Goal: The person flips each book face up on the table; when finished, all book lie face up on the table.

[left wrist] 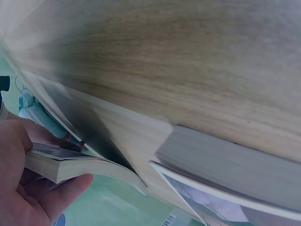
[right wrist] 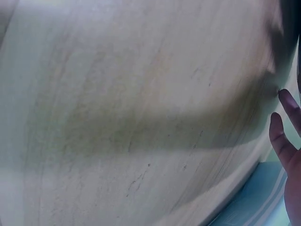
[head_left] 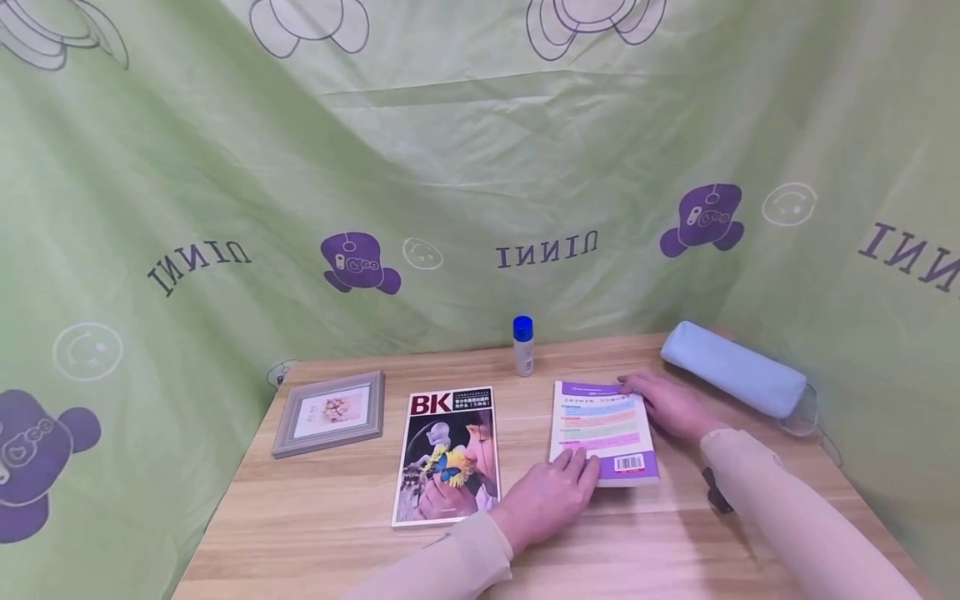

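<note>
A paperback book (head_left: 596, 421) with a white and purple cover, barcode side up, lies at the centre right of the table. My left hand (head_left: 547, 496) pinches its near left corner; the left wrist view shows the thumb and fingers on either side of the pages (left wrist: 89, 167), that edge raised off the table. At the far right edge of the book is my right hand (head_left: 667, 406), its fingers touching the cover's edge. Two extended fingers (right wrist: 281, 141) show in the right wrist view. Left of the book lies a magazine-style book (head_left: 450, 467) marked BK.
A grey picture frame (head_left: 328, 412) lies at the left of the wooden table (head_left: 315, 517). At the back stands a small bottle (head_left: 523, 348) with a blue cap. A light blue pencil case (head_left: 735, 367) lies at the right back edge, beside the right hand. Green printed cloth (head_left: 450, 183) hangs around.
</note>
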A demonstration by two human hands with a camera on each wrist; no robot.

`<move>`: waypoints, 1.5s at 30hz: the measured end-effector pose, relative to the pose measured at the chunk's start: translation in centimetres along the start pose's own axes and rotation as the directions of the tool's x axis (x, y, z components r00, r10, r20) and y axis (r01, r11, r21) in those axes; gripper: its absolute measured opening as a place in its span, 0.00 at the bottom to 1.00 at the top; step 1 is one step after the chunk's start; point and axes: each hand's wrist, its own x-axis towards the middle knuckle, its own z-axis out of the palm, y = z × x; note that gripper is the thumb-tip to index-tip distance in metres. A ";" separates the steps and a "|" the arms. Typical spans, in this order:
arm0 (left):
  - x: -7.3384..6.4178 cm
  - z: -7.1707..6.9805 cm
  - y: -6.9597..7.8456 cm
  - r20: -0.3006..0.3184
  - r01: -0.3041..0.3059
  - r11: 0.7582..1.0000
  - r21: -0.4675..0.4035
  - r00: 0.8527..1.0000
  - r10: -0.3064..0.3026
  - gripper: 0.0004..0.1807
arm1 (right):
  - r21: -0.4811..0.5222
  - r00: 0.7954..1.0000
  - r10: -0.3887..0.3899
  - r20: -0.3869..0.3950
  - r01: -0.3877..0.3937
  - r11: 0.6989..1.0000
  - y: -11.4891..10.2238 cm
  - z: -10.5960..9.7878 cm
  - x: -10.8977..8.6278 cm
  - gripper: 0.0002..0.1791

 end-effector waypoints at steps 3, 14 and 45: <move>-0.1 0.1 0.0 -0.021 -0.003 1.000 0.002 1.000 0.003 0.20 | 0.034 1.000 -0.013 -0.003 0.013 0.999 -0.1 0.0 -0.1 0.13; -0.6 -0.2 -0.4 -0.047 -0.007 0.999 -0.031 0.999 0.006 0.20 | 0.086 1.000 -0.006 -0.005 0.007 0.996 -0.5 -0.7 -0.3 0.13; -1.0 -1.5 -2.0 -0.085 0.027 0.984 -0.176 0.996 -0.042 0.28 | 0.055 0.997 0.024 0.073 -0.028 0.998 -1.0 -4.4 0.2 0.18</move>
